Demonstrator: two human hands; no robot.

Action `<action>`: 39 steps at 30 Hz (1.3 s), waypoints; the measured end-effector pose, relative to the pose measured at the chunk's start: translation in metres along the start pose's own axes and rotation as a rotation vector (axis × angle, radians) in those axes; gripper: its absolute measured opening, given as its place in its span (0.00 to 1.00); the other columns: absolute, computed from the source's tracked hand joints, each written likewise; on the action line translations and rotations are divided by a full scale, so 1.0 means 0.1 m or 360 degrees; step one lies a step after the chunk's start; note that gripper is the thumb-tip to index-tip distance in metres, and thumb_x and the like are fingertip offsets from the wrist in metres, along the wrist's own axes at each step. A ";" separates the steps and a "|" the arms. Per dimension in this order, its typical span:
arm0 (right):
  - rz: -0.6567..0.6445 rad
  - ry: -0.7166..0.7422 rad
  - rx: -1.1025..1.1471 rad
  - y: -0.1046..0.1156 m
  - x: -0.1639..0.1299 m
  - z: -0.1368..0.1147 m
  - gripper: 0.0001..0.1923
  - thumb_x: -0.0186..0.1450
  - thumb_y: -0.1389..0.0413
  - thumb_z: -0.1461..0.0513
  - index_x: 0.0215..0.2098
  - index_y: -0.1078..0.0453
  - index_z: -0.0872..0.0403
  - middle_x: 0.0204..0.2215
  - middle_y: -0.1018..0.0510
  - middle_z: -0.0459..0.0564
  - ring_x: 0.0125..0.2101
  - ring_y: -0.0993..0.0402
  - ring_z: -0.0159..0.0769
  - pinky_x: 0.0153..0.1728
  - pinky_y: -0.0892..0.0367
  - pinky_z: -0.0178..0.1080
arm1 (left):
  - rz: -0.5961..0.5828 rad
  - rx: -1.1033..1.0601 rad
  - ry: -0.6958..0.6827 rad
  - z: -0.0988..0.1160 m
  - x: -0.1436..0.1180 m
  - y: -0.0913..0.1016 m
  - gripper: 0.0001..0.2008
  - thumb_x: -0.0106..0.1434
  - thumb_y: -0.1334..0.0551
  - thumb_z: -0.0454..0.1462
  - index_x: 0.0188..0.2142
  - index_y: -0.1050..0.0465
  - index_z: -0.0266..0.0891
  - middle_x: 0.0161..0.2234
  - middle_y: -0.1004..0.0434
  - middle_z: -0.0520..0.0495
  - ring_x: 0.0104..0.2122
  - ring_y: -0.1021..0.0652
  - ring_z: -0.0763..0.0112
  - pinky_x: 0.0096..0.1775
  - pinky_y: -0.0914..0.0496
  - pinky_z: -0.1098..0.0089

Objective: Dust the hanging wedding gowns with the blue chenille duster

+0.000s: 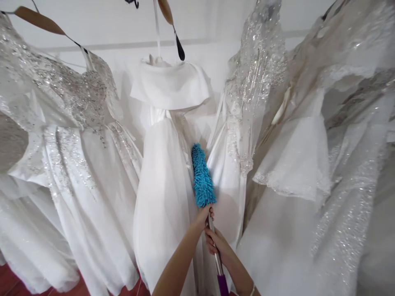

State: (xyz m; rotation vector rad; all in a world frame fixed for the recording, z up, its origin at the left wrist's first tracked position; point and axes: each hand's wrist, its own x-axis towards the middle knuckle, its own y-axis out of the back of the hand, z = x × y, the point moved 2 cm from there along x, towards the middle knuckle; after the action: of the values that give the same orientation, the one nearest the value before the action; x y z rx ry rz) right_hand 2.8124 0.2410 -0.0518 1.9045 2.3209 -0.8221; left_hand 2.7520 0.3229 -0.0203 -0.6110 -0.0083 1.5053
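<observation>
While both hands grip it, blue duster (202, 176) touches white gown (163, 172).

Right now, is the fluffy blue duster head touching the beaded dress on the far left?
No: the fluffy blue duster head sits between the plain white middle gown and a sequinned gown, apart from the far-left beaded dress.

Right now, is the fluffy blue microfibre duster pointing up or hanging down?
Pointing up. The fluffy blue microfibre duster rises between white dresses, with both hands gripping its metal pole below the head.
</observation>
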 end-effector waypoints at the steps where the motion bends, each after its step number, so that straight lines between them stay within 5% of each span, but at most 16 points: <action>1: 0.0010 -0.0006 -0.0005 0.04 0.03 0.03 0.28 0.45 0.34 0.43 0.25 0.44 0.48 0.09 0.43 0.28 0.07 0.54 0.19 0.10 0.57 0.29 | 0.0022 0.0006 0.0026 -0.03 0.02 -0.01 0.15 0.56 0.33 0.42 0.23 0.38 0.42 0.16 0.41 0.60 0.16 0.40 0.80 0.22 0.41 0.76; 9: -0.0003 0.0016 -0.0047 0.21 0.08 -0.07 0.28 0.46 0.34 0.43 0.26 0.45 0.48 0.09 0.41 0.28 0.06 0.53 0.20 0.10 0.57 0.29 | 0.0135 0.0005 0.0058 -0.06 0.10 -0.15 0.16 0.55 0.31 0.42 0.23 0.39 0.42 0.17 0.40 0.60 0.16 0.39 0.81 0.22 0.41 0.76; 23: -0.0225 0.0272 0.0030 -0.05 -0.21 -0.66 0.23 0.56 0.35 0.46 0.34 0.40 0.49 0.11 0.41 0.28 0.07 0.51 0.20 0.10 0.56 0.27 | -0.0263 0.0017 -0.0313 0.78 -0.44 -0.55 0.20 0.53 0.32 0.46 0.22 0.42 0.42 0.18 0.44 0.60 0.18 0.41 0.81 0.24 0.41 0.75; 39: 0.0032 0.0202 0.0113 -0.48 0.09 -0.08 0.24 0.53 0.34 0.48 0.36 0.39 0.48 0.09 0.41 0.28 0.06 0.50 0.22 0.10 0.54 0.28 | -0.0209 0.0120 0.0033 0.38 -0.03 0.23 0.20 0.60 0.34 0.46 0.20 0.40 0.42 0.15 0.43 0.59 0.16 0.42 0.80 0.23 0.43 0.75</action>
State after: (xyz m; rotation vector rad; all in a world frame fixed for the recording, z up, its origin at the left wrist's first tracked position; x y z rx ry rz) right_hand 2.7682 0.2468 -0.0296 2.0631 2.3688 -0.8150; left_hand 2.7161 0.3328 0.0046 -0.5552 0.0237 1.3658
